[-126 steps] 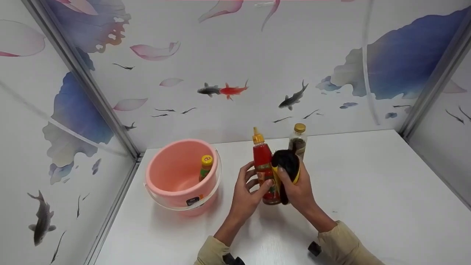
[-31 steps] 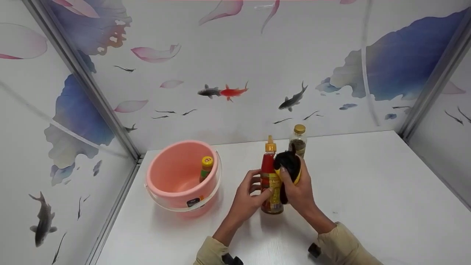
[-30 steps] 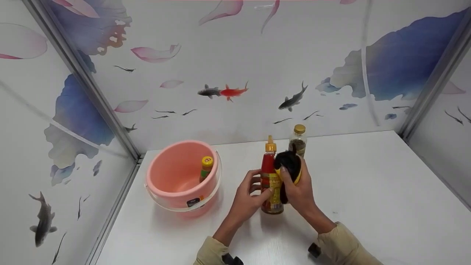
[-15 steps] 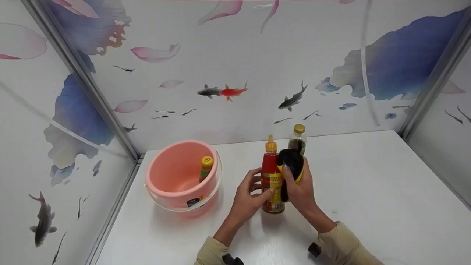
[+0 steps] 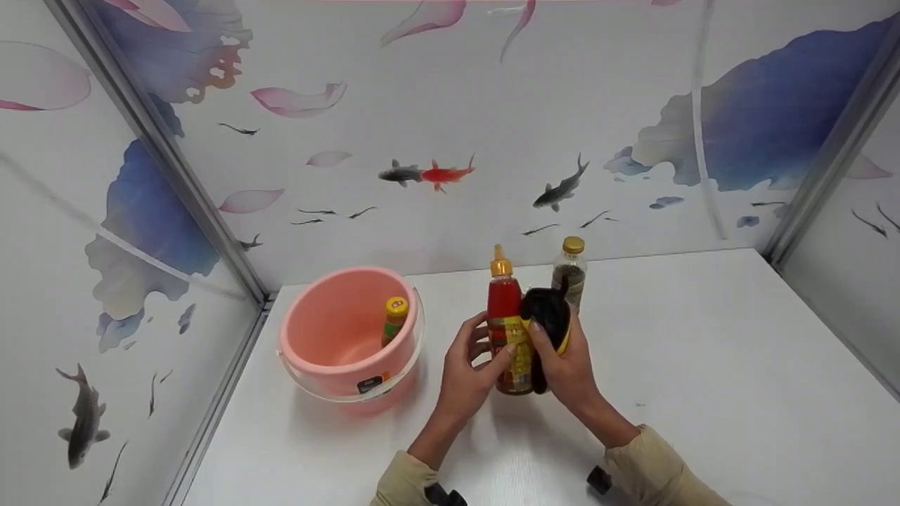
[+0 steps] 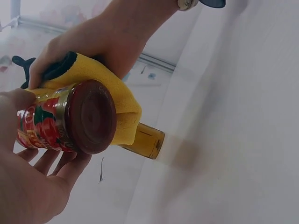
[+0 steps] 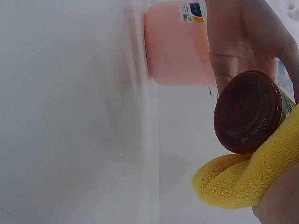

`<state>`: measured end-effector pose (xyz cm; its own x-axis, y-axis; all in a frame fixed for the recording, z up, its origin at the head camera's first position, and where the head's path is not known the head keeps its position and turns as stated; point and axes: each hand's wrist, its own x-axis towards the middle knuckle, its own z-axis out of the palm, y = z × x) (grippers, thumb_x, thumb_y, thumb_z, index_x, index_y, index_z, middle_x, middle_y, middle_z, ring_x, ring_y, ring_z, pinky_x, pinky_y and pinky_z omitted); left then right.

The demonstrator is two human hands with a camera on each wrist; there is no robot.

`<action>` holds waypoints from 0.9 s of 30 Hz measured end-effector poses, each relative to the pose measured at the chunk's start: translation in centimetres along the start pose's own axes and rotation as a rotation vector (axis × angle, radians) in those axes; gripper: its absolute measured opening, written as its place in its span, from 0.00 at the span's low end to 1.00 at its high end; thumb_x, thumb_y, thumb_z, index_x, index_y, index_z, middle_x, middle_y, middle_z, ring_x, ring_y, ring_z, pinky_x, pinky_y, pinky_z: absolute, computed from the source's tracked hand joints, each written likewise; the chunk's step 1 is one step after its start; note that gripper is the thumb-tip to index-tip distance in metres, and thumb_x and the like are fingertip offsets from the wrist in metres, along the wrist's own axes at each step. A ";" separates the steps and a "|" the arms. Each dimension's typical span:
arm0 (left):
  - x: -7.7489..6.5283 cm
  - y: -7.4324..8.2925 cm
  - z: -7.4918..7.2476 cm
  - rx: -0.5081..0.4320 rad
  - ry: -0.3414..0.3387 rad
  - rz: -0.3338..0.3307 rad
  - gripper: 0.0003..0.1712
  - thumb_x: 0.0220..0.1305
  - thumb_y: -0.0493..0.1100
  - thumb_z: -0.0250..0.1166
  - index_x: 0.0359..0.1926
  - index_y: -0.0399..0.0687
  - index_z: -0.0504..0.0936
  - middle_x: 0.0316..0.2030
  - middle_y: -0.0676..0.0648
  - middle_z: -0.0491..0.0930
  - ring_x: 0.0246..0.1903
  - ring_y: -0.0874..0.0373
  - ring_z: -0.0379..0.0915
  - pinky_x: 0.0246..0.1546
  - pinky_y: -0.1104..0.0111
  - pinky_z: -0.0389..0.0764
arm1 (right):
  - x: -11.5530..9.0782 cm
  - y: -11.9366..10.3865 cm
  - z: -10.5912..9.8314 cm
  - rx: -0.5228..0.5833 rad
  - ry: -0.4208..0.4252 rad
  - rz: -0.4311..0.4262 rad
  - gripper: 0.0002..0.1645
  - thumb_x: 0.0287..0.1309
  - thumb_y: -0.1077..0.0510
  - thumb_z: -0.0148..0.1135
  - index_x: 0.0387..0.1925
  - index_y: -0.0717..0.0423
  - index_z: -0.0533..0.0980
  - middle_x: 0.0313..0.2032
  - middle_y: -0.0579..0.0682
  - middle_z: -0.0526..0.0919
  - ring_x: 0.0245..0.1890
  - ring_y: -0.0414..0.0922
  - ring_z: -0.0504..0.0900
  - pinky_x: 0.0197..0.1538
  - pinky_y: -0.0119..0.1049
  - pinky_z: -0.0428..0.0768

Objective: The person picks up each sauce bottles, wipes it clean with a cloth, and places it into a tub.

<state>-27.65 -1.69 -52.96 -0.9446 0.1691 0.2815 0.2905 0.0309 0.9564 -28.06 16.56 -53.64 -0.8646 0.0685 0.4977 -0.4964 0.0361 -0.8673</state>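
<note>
The pink bucket point(image 5: 330, 323) hides the lower part of a yellow-capped jar point(image 5: 395, 316) behind its near wall. To the right of the bucket, a glass bottle point(image 5: 568, 277) with a gold cap stands on the table point(image 5: 703, 365); in the head view the cloth point(image 5: 548, 313) and the right hand point(image 5: 569, 365) cover its lower part, though its base shows past the cloth in the left wrist view. The red sauce bottle point(image 5: 504, 299) is just right of the bucket, its spout outside both wrist views, and the small print on its label is too blurred to read.

The left hand point(image 5: 467, 369), on the sauce bottle's bucket side, grips it with the thumb across the near face and fingers curled round behind. On the side away from the bucket, the right hand pinches the cloth, black on one face and yellow on the other, thumb on the black, and presses it to the bottle. The sauce bottle's base shows to both wrist cameras, clear of the table.

Half a second ago it was upright; now its top leans toward the bucket, and cloth and right hand have shifted slightly that way too.
</note>
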 end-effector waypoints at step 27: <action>0.4 -0.3 -0.6 -0.021 -0.140 -0.063 0.30 0.78 0.51 0.65 0.75 0.55 0.70 0.65 0.46 0.80 0.64 0.52 0.81 0.69 0.54 0.82 | -0.1 0.5 0.0 -0.046 0.008 0.019 0.29 0.77 0.59 0.64 0.74 0.51 0.67 0.62 0.47 0.80 0.56 0.50 0.83 0.58 0.35 0.86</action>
<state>-28.23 -2.26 -53.06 -0.9298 0.3035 0.2084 0.2264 0.0251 0.9737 -28.26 16.53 -54.10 -0.8729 0.0777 0.4816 -0.4760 0.0808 -0.8757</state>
